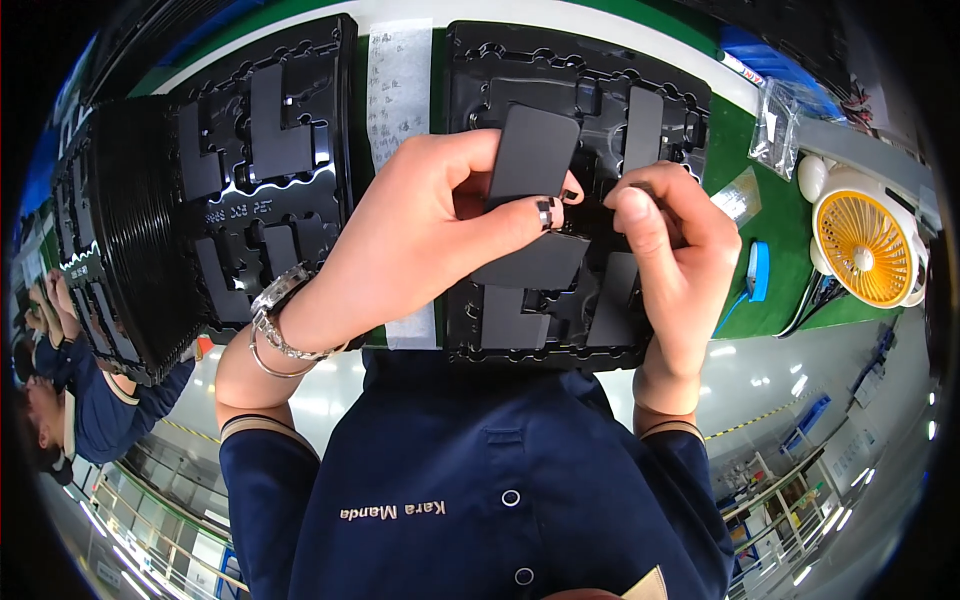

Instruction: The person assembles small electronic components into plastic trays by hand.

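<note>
My left hand (430, 235), with a metal bracelet on its wrist and a ring on one finger, grips a flat dark grey angled part (532, 150) between thumb and fingers. It holds the part just above a black moulded tray (600, 70). My right hand (672, 255) is close beside it on the right. Its fingers are curled and its thumb is pressed toward the part's right edge. Whether it pinches anything is hidden. More dark parts (505, 322) lie in the tray's pockets under both hands.
A second black tray (285, 150) with parts lies to the left, past a white paper strip (398, 90). A stack of trays (120, 230) stands at far left. On the green mat (775, 215) at right are a small yellow fan (866, 247), a clear bag (775, 125) and a blue object (760, 270). Another person (55, 400) is at the left rim.
</note>
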`<state>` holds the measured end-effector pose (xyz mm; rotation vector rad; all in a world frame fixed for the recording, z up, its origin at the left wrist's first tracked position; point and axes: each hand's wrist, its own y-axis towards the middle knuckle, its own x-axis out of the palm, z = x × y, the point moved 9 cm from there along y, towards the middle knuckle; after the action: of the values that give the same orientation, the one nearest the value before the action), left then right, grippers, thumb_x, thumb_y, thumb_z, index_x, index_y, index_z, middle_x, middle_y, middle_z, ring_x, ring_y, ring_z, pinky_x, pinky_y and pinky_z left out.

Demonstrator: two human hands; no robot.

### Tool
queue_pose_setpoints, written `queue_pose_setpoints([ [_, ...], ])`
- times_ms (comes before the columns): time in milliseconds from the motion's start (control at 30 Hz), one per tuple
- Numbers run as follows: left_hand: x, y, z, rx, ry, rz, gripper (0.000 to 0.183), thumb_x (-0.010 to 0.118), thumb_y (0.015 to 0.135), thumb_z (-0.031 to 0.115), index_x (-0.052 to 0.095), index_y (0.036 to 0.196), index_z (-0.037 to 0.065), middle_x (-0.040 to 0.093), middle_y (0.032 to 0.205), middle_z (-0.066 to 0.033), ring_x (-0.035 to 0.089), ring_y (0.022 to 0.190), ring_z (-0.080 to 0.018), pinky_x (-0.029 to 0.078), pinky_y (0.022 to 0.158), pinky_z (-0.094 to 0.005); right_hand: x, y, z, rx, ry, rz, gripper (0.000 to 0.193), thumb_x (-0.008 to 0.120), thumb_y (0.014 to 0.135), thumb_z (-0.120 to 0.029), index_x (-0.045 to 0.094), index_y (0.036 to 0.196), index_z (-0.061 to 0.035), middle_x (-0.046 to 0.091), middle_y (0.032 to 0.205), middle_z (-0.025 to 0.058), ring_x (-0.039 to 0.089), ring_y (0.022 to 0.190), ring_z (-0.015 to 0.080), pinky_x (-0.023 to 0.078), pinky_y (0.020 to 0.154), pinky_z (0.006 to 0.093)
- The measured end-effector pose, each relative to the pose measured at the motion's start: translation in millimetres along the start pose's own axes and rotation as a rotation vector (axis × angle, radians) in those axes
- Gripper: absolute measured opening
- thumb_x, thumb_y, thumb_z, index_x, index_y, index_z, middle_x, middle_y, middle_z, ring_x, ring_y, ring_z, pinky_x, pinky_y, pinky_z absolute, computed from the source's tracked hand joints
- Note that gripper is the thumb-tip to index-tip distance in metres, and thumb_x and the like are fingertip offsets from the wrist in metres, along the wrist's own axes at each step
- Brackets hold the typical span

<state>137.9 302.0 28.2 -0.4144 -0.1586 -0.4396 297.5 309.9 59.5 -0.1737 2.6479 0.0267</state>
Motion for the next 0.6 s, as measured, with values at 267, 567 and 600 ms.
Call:
queue_pose_setpoints([
  [267, -20, 16, 11, 0.157, 0.262, 0.226, 0.032, 0.057, 0.093, 0.003, 0.054, 0.124, 0.001, 0.064, 0.105, -0.0063, 0.060, 0.096, -0.0082, 0.048, 0.081, -0.0213, -28, -11, 4, 0.011, 0.055, 0.078, 0.012, 0.065, 0.090, -0.010, 0.065, 0.085, 0.0008, 0.055, 0.064, -0.0003, 0.042, 0.054, 0.0038, 0.033, 0.049, 0.0209],
  [567, -17, 17, 43, 0.552, 1.255, 0.418, 0.048, 0.073, 0.077, 0.011, 0.061, 0.123, 0.019, 0.055, 0.118, -0.0066, 0.052, 0.110, -0.0252, 0.043, 0.092, -0.0353, -29, -21, 6, -0.042, 0.064, 0.034, 0.009, 0.065, 0.089, -0.007, 0.065, 0.084, 0.0006, 0.059, 0.067, 0.0028, 0.047, 0.054, 0.0078, 0.036, 0.050, 0.0230],
  [600, -16, 17, 43, 0.577, 1.321, 0.448, 0.049, 0.074, 0.076, 0.011, 0.061, 0.123, 0.018, 0.054, 0.120, -0.0063, 0.048, 0.114, -0.0270, 0.040, 0.096, -0.0370, -28, -22, 5, -0.039, 0.065, 0.017, 0.009, 0.065, 0.089, -0.007, 0.065, 0.083, 0.0006, 0.059, 0.068, 0.0031, 0.048, 0.054, 0.0084, 0.037, 0.050, 0.0234],
])
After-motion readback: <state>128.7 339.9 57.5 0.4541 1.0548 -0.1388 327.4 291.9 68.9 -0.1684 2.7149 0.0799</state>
